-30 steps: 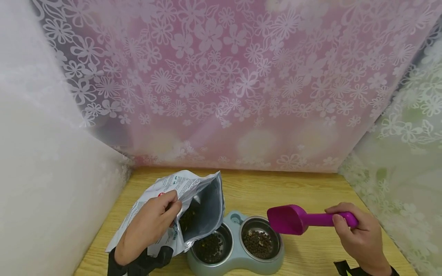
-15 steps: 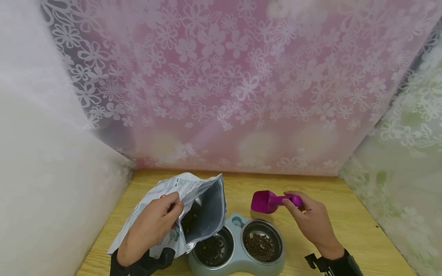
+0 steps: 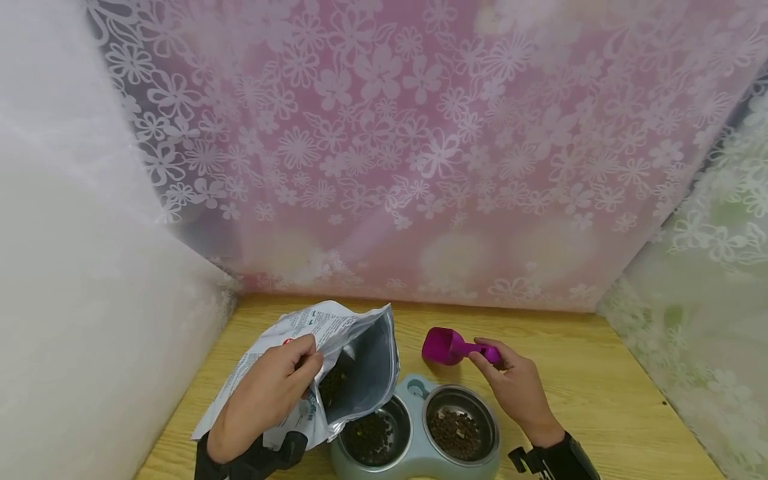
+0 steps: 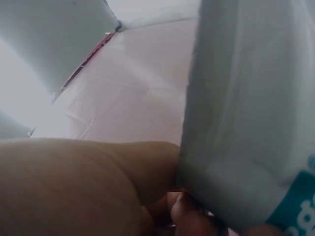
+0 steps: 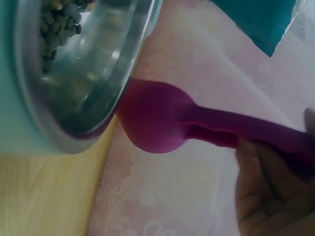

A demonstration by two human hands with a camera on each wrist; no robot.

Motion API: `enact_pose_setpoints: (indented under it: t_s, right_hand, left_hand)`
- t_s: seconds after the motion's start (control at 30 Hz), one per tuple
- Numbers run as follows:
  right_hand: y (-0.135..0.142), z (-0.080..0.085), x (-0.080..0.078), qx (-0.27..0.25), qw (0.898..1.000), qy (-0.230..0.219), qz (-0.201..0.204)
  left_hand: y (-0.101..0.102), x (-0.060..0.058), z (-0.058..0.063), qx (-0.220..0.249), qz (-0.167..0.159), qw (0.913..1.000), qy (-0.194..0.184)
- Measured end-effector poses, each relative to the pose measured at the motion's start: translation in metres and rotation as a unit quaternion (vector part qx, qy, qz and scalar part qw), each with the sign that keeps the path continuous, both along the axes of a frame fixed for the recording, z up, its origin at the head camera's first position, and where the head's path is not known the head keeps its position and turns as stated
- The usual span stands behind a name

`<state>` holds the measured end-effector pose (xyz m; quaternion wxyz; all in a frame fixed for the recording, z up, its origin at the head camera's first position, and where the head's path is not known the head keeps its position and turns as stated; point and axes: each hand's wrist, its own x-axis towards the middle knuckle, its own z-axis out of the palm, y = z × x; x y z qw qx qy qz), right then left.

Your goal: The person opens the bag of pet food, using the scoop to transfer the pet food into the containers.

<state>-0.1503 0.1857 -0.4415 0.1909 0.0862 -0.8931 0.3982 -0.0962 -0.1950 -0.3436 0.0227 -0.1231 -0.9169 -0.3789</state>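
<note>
My left hand pinches the rim of a white foil food bag, which leans with its silver-lined mouth facing right over the left bowl. Dark kibble shows inside the bag. In the left wrist view, the thumb side of that hand lies against the bag. My right hand holds a purple scoop by its handle, behind the bowls. The scoop's cup looks empty in the head view; whether it touches the table cannot be told. The right wrist view shows fingers on the handle.
A light-blue double feeder stands at the front. Its left steel bowl and right steel bowl both contain brown kibble. The wooden table is bounded by a pink flowered sheet behind and pale sheets at both sides.
My right hand has carried the scoop leftward, from right of the right bowl to behind the bowls, and lower toward the table. The left hand and bag have stayed nearly in place.
</note>
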Motion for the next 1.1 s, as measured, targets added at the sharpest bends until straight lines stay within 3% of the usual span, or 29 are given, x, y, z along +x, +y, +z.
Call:
enact_pose_setpoints:
  t_s: [0.37,0.6,0.77,1.1]
  right_hand:
    - [-0.010,-0.013,0.019,0.073,0.993,-0.074,-0.055]
    - [-0.027,-0.027,0.029,0.075,0.990,-0.119,-0.018]
    - [-0.036,-0.037,0.033,0.097,0.989,-0.116,0.009]
    - [-0.041,-0.044,0.035,0.125,0.984,-0.122,0.023]
  left_hand:
    - [0.000,0.000,0.002,-0.002,-0.004,1.0000,0.007]
    - [-0.001,0.000,0.001,-0.001,-0.004,1.0000,0.000]
    - [0.000,0.000,0.001,-0.004,-0.001,1.0000,-0.003]
    - [0.001,0.000,0.001,-0.002,0.002,1.0000,-0.009]
